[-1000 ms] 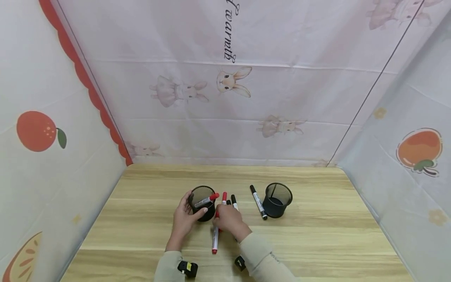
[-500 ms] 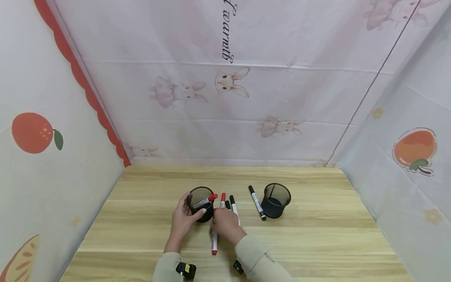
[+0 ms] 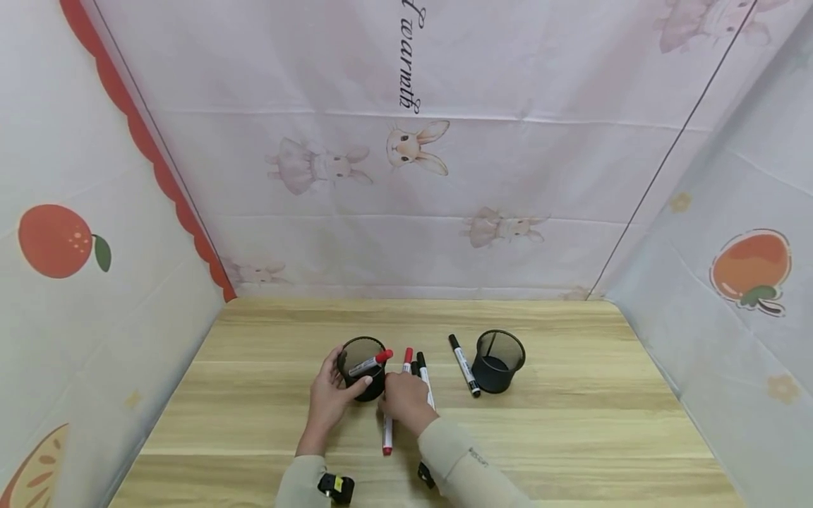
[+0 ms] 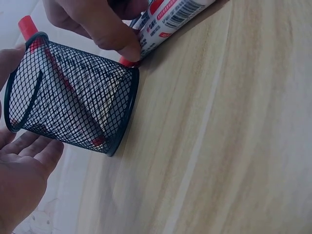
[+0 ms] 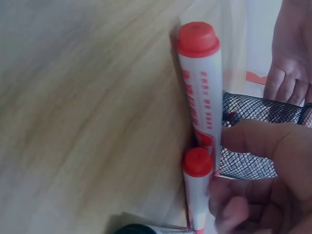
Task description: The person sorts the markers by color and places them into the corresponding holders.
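Observation:
My left hand (image 3: 327,402) holds a black mesh pen cup (image 3: 376,388), thumb on the near side and fingers on the far side. A red-capped marker (image 3: 367,365) leans inside the cup, its cap above the rim. Just right of the cup, my right hand (image 3: 408,401) pinches a red marker (image 3: 387,436) that lies on the table, pointing toward me. Another red marker (image 3: 408,358) and two black markers (image 3: 425,374) lie partly hidden beside that hand. In the right wrist view, thumb and finger touch the side of the larger-looking red marker (image 5: 202,92).
A second black mesh pen cup (image 3: 494,381) stands to the right, with a black marker (image 3: 465,365) lying against its left side. The wooden table (image 3: 571,423) meets printed cloth walls at the back and both sides.
My right hand has shifted slightly at the markers. The far red marker and the black ones beside it have moved a little to the right. The left hand and cup stay put.

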### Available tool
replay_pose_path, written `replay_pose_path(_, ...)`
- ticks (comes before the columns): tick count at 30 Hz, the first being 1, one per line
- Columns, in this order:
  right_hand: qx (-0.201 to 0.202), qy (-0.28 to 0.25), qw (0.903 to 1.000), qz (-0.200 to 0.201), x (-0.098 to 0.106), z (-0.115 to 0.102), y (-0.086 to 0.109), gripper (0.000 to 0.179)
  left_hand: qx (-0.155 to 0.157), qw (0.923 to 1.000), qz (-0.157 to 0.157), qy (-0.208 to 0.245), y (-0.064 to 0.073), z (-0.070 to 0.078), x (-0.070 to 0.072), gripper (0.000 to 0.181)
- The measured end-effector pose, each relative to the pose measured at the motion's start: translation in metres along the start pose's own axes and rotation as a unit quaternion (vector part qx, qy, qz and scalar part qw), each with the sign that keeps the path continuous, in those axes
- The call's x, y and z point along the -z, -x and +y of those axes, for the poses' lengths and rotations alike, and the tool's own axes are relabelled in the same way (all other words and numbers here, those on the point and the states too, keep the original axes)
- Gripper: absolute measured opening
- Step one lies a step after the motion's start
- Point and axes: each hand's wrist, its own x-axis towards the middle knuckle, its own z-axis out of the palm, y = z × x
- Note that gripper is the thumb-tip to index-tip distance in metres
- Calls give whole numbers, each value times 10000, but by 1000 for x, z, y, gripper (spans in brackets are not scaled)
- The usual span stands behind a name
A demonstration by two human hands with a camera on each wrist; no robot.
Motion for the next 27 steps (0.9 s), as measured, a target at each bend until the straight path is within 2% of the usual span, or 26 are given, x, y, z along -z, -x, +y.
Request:
replay_pose_path(6,-139,94,9996,246,-2,-2,-4,21,38,10000,-16,-27,0,0,0,88)
replay_pose_path(13,-297,29,9990,333,-5,-3,-7,25,23,10000,-27,-30,0,1,0,87)
replay_pose_path(19,-116,-147,9980,600,-9,0,-10,20,-24,10000,-37,-5,0,-2,-2,89)
replay_pose_path(27,-140,-572,9975,387,-12,6,-11,20,-141,9998,-28,150,0,-5,-2,85)
